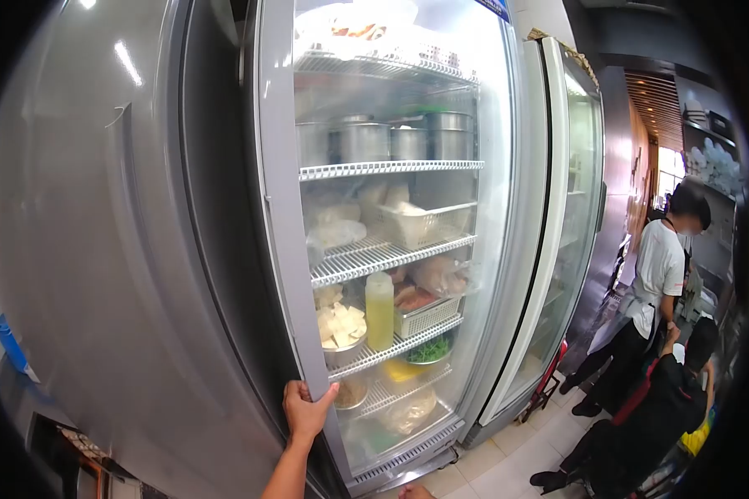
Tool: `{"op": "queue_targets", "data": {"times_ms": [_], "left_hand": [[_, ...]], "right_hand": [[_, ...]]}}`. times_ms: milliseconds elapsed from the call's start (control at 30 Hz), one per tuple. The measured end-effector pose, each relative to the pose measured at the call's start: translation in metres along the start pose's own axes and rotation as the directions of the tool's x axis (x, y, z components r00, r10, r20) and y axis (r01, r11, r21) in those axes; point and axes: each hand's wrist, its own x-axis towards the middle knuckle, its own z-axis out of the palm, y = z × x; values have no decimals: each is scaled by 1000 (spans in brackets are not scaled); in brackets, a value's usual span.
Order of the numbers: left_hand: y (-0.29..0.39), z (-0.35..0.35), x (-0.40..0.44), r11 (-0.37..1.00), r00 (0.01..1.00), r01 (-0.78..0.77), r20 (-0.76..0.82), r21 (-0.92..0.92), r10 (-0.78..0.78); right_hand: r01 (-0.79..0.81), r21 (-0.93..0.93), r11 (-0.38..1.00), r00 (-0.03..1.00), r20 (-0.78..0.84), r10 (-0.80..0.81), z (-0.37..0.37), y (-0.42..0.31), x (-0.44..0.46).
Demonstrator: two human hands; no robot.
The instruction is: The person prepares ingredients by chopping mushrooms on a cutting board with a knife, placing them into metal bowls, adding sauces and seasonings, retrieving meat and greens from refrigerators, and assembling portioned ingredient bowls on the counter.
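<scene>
Low on the left edge of a glass fridge door (279, 208), my left hand (308, 409) has its fingers round the grey frame, thumb on the front. My right hand (414, 492) shows only as a sliver at the bottom of the view, below the fridge; its fingers are mostly cut off. Through the glass, a bottle of yellow-green liquid (379, 312) stands beside a bowl of pale chunks (341, 326). Metal pots (364, 141) fill a higher shelf, above a white basket (420, 226). Greens (429, 350) lie in a bowl lower down.
A large steel cabinet (83, 249) rises close on the left. Another glass-door fridge (562, 208) stands to the right. Beyond it are a standing person in a white shirt (659, 258) and a bent or crouching person in black (657, 416), on the tiled floor (508, 453).
</scene>
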Motion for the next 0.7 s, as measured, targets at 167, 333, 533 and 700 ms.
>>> {"op": "queue_targets", "data": {"times_ms": [167,333,533,700], "left_hand": [[-5,1,-1,1000,1000,11,7,2,-11],[11,-18,-30,995,989,-97,118,31,93],[18,-40,-85,886,863,-428,208,-179,459],[28,-59,-116,785,671,-340,451,-518,588]], "right_hand": [[-195,416,888,960,-105,260,-11,-75,-21],[-225,637,737,937,-66,343,3,-53,-8],[-369,626,687,907,81,414,7,-12,12],[-494,648,580,810,99,578,1,-13,-36]]}}
